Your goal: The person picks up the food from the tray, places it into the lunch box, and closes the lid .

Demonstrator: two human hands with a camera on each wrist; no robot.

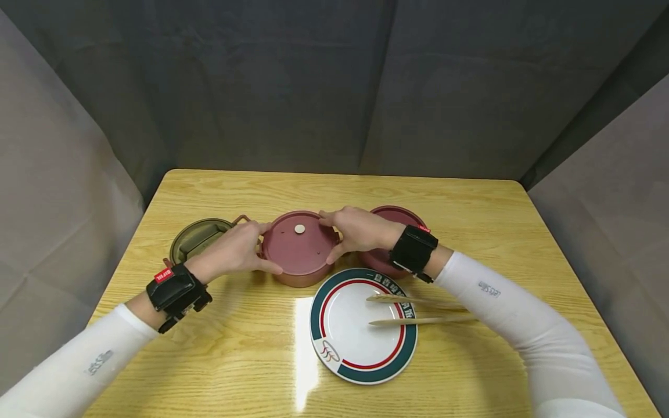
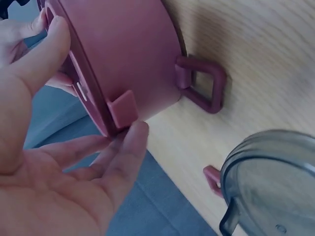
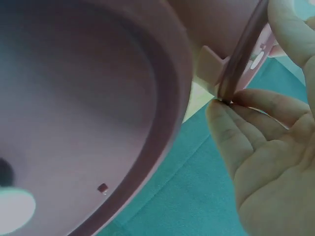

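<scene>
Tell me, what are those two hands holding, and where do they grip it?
Both the left hand and right hand hold the red lidded container, fingers at opposite edges of its lid.

Both arms wear long, close-fitting white sleeves that reach to the wrists. The left sleeve (image 1: 78, 366), at the lower left of the head view, carries a small grey printed logo on the forearm; the right sleeve (image 1: 512, 307), at the lower right, bears a matching grey logo near the wrist. Each wrist is wrapped in a broad black strap holding a boxy black device: the left wrist unit (image 1: 175, 293) has a small red label with white lettering, and the right wrist unit (image 1: 413, 249) shows a red tag at its upper edge. The hands are bare, without gloves or rings.
</scene>
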